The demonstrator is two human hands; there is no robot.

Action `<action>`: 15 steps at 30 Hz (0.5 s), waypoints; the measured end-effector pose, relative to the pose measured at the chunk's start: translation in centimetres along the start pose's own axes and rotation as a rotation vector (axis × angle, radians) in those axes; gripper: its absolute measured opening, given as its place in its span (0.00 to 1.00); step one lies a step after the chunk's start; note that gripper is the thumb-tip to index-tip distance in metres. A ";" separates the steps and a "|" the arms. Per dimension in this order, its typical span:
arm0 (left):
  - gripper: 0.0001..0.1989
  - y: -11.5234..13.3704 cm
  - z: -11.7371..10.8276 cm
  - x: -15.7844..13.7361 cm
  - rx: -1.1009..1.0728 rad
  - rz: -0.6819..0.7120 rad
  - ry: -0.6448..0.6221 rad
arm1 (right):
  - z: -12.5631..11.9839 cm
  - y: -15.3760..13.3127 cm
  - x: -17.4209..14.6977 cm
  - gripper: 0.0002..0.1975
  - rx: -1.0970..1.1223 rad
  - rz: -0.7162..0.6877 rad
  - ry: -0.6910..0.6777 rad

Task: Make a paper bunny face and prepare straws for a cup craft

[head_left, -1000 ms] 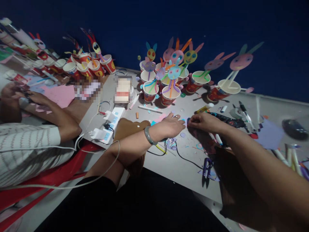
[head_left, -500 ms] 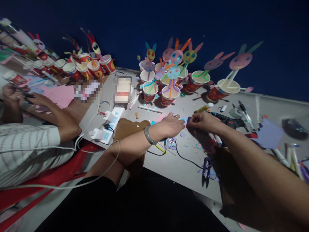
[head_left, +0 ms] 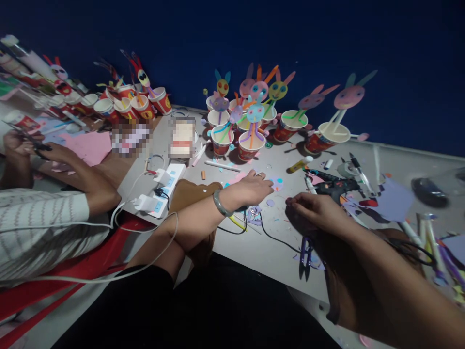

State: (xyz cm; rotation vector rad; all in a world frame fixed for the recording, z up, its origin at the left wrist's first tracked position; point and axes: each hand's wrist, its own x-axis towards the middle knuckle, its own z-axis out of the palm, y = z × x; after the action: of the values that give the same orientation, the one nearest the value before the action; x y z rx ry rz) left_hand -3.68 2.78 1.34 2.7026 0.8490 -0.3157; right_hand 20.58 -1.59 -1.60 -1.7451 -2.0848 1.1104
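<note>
Piece (head_left: 288,200), small, indistinct, pinched in right hand (head_left: 317,209), liable to drop if loosened; paper disc (head_left: 279,184) at flattened left hand (head_left: 252,187).

Paper cups (head_left: 250,155): along the table's (head_left: 278,266) back, figures (head_left: 255,112) in them
Power strip (head_left: 170,182): left of the left hand (head_left: 250,188)
Scissors (head_left: 304,261): near the table's front edge
</note>
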 end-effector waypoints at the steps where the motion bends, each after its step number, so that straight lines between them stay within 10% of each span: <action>1: 0.22 0.0 -0.1 0.0 -0.004 0.004 0.007 | 0.3 -0.1 -0.3 0.16 -0.065 -0.038 -0.005; 8: 0.23 -0.2 -0.2 -0.1 -0.001 0.003 0.015 | 2.5 -0.6 -0.5 0.23 -0.662 -0.147 0.081; 15: 0.20 -0.2 -0.6 -0.3 -0.007 0.022 0.010 | 2.9 -1.4 0.6 0.24 -0.801 -0.158 0.128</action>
State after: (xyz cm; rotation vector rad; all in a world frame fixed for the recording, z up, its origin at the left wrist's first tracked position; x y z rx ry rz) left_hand -3.95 2.97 1.98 2.7072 0.8217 -0.2935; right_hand 17.58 -2.23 -2.88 -1.8030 -2.7253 0.0816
